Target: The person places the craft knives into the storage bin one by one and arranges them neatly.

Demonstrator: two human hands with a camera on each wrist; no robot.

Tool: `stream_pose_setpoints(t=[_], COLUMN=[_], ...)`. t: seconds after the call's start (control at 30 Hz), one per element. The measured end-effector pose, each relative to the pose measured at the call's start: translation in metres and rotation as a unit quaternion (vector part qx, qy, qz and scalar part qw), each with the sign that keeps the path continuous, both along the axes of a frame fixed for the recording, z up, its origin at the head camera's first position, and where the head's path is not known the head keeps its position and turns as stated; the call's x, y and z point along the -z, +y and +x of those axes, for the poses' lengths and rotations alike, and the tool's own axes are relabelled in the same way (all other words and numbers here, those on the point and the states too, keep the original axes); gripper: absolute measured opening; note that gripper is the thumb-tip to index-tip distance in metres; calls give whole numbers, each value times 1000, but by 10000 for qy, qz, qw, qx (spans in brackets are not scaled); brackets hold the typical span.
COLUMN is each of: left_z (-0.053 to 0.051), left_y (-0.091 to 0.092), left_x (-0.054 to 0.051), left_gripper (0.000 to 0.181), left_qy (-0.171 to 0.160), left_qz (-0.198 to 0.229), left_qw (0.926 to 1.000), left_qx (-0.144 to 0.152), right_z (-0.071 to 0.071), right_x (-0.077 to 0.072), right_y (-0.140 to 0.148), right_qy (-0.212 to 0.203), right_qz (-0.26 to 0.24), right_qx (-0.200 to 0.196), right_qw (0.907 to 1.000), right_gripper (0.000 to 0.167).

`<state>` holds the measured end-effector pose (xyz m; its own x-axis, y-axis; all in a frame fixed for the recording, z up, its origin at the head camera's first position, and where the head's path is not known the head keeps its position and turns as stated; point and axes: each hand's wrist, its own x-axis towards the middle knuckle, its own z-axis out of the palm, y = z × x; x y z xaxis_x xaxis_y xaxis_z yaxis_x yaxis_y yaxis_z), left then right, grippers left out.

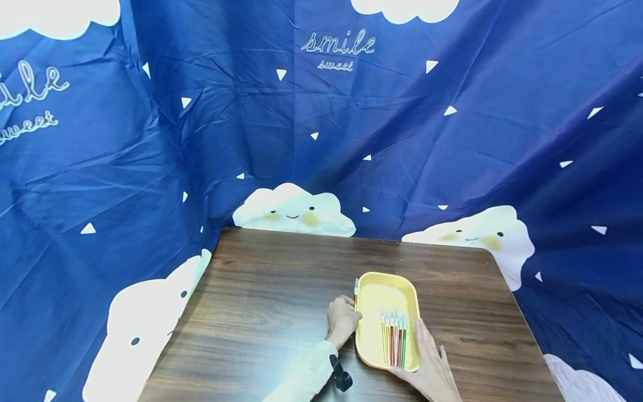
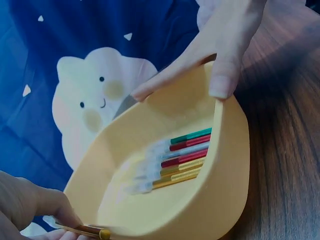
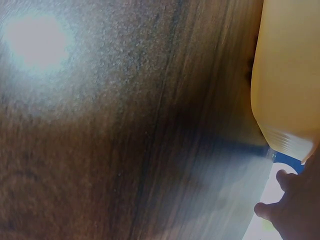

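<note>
A yellow tray [image 1: 373, 298] is on the table, with several slim paintbrushes [image 1: 393, 338] side by side at its near right. They have gold, red, silver and green handles and pale, translucent tips. At the tray's left wall, my left hand [image 1: 343, 320] pinches a gold paintbrush [image 2: 92, 230] between thumb and fingers. This brush lies along the outside of the rim, its pale tip pointing away from me. My right hand [image 1: 429, 363] grips the near right corner of the tray, thumb at the near rim and fingers along the right side. In the left wrist view the tray appears strongly tilted.
The brown wood-grain table [image 1: 266, 290] extends around the tray on all sides. Blue cloth [image 1: 321, 111] with white clouds and triangles hangs behind and beside it. A black strap [image 1: 340, 374] hangs at my left sleeve [image 1: 306, 374].
</note>
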<state>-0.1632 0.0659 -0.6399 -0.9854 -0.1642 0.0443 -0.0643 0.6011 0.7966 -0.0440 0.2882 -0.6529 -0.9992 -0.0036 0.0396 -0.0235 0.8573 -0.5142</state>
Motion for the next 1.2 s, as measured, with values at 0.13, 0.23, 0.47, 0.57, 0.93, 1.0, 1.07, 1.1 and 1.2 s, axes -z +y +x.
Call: stream_pose_setpoints(t=[0.13, 0.23, 0.47, 0.57, 0.93, 1.0, 1.07, 1.1, 1.2], left_z=[-5, -4, -6, -2, -7, 2, 11, 15, 25], left_y=[6, 9, 20, 27, 61, 62, 62, 63, 63], left_x=[16, 11, 21, 17, 70, 55, 35, 31, 17], left_gripper=[25, 26, 29, 30, 40, 49, 56, 57, 53], left_qy=[120, 24, 110, 38, -244, -329, -405, -261, 178], left_qz=[-131, -147, -225, -294, -103, -27, 52, -49, -336], left_qw=[9998, 9998, 9995, 9991, 9975, 9969, 9960, 9963, 9956], left_qx=[91, 133, 192, 287, 658, 718, 795, 820, 859], right_z=[0, 1, 1, 1, -1, -1, -1, 0, 1], right_x=[-1, -1, 2, 2, 4, 4, 4, 4, 4], right_y=[0, 0, 0, 0, -1, -1, 0, 0, 0], right_qy=[-47, -39, 120, 62, -2, -9, 61, 98, 166], right_qz=[8, 27, 1, 22, 1, 24, 65, 105, 165], right_qx=[0, -1, -11, -1, 4, -11, -2, 10, 24], right_qw=[10000, 10000, 9999, 10000, 10000, 10000, 10000, 9999, 9997], right_gripper=[139, 139, 138, 139, 140, 139, 139, 139, 140])
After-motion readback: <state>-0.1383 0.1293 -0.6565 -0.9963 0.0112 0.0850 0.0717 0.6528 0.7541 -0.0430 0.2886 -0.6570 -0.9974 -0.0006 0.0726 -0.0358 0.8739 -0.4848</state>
